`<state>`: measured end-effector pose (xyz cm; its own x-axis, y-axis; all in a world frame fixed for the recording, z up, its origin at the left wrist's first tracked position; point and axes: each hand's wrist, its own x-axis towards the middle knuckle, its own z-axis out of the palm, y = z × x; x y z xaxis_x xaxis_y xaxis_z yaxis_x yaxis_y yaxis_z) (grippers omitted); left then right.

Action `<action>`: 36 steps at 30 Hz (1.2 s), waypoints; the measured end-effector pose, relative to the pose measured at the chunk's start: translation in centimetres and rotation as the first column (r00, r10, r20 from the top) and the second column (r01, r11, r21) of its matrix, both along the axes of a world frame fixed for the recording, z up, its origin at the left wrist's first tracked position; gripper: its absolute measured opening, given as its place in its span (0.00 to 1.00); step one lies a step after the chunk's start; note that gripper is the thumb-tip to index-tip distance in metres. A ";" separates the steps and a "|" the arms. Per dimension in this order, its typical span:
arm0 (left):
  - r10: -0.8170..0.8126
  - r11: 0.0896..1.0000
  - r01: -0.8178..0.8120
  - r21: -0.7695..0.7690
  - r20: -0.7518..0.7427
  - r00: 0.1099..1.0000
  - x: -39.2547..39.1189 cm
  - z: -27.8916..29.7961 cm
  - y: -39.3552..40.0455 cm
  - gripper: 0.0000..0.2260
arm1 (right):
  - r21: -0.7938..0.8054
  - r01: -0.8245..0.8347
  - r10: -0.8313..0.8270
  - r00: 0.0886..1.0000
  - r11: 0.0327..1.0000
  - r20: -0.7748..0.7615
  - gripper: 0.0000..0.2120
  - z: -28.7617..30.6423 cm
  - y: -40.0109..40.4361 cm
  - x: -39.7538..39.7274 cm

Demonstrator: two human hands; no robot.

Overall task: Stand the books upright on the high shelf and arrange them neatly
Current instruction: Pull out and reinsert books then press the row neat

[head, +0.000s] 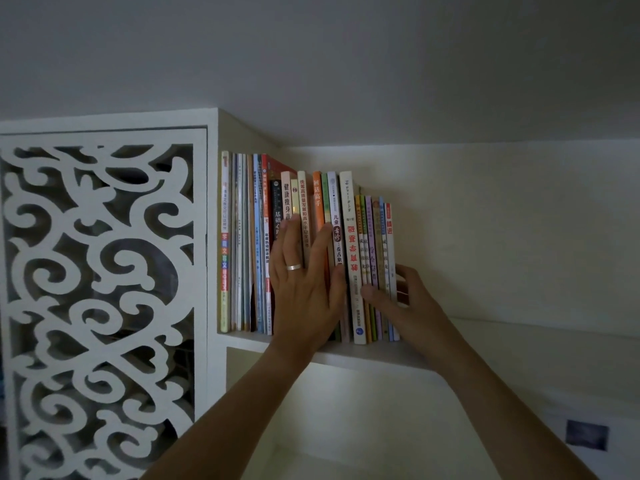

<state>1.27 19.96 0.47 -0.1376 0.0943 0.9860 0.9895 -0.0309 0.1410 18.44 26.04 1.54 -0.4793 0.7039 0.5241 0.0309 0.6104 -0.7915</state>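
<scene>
The books (pixel 311 251) already stand upright on the high shelf (pixel 363 355); squaring up remains. The left hand (pixel 304 285) presses flat on spines, the right hand (pixel 401 299) grips the end volumes, likely pushing leftward next.

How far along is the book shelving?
Mostly done: the row of books stands upright on the high shelf, packed against its left wall. In hand: the left hand presses flat on the middle spines, while the right hand grips the thin books at the row's right end. Left: spines sit unevenly front to back, so squaring them up remains.
</scene>
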 end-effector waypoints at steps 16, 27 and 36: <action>0.022 1.000 -0.022 -0.005 -0.029 0.999 -0.3 -0.2 0.3 0.32 | 0.347 0.292 -0.285 0.956 0.891 -0.073 0.59 -0.9 0.5 -1.2; 0.051 0.997 -0.066 -0.030 -0.357 0.933 0.5 0.6 -0.4 0.28 | 0.276 0.481 -0.502 0.865 0.832 0.006 0.49 -0.8 0.6 2.0; -0.155 0.440 -0.857 -0.268 -0.963 0.222 3.6 8.4 -2.7 0.28 | 0.252 0.506 -0.511 0.858 0.825 -0.051 0.36 -1.2 1.0 3.2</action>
